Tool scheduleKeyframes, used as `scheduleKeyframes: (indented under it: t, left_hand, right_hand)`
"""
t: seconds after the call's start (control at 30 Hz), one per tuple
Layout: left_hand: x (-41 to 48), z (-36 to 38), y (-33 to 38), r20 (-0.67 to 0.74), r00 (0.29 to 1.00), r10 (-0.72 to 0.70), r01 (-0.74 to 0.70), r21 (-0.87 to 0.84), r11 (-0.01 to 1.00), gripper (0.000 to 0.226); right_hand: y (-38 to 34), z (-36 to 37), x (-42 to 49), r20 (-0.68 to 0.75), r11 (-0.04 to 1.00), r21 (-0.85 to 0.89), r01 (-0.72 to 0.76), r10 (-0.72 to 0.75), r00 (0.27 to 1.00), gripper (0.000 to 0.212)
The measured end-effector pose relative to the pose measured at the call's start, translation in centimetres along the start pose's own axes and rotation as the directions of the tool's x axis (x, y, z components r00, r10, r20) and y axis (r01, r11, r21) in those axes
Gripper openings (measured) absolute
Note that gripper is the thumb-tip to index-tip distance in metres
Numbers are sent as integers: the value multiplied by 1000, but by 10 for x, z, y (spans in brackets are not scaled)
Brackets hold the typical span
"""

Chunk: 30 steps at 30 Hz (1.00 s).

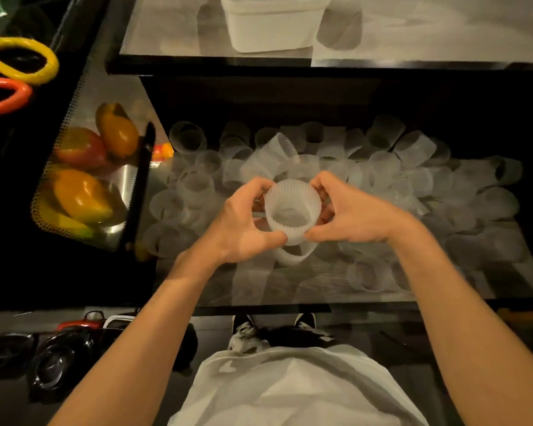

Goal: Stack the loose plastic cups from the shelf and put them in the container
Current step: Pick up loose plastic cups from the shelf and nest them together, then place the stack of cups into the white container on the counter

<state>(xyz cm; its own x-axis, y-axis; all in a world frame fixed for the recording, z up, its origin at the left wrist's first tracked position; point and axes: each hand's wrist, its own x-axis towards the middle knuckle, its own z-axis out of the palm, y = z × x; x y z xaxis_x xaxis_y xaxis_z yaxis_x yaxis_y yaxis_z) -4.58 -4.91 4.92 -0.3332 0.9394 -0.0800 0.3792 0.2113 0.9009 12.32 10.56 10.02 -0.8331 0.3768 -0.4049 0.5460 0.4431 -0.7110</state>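
Note:
I hold a translucent ribbed plastic cup stack [292,210] above the lower shelf, mouth toward me. My left hand [242,224] grips its left side and my right hand [348,210] grips its right side. A lower cup of the stack pokes out under my thumbs. Several loose plastic cups [391,176] lie in a heap across the lower shelf [305,287], some upright and some on their sides. The white plastic container [273,24] stands on the upper shelf, straight beyond my hands.
A metal mesh basket [53,222] with mangoes and an apple sits left of the shelf. Yellow and orange loops [22,59] hang at far left. The upper shelf's dark front edge [320,69] overhangs the cups. Black objects lie on the floor at bottom left.

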Motion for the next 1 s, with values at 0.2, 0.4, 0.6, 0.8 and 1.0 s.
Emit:
scheduleKeyframes:
  t: [0.2, 0.4, 0.6, 0.8, 1.0]
  left_hand:
    - [-2, 22, -5, 63, 998, 0, 0, -12, 1000, 65]
    - [5, 24, -11, 50, 998, 33, -36, 74, 997, 66]
    - [1, 38, -38, 170, 972, -165, 143, 134, 981, 84]
    - [0, 48, -50, 172, 967, -186, 167, 119, 979, 84]
    - [13, 36, -35, 120, 983, -141, 139, 26, 990, 88]
  right_hand:
    - [28, 10, -12, 61, 986, 156, -53, 44, 997, 59]
    - [34, 12, -6, 25, 994, 106, -35, 33, 999, 59]
    - [56, 39, 7, 49, 996, -42, -84, 86, 995, 61]
    - [61, 47, 10, 13, 997, 43, -70, 70, 997, 59]
    - [61, 25, 4, -51, 968, 250, 2, 11, 999, 70]
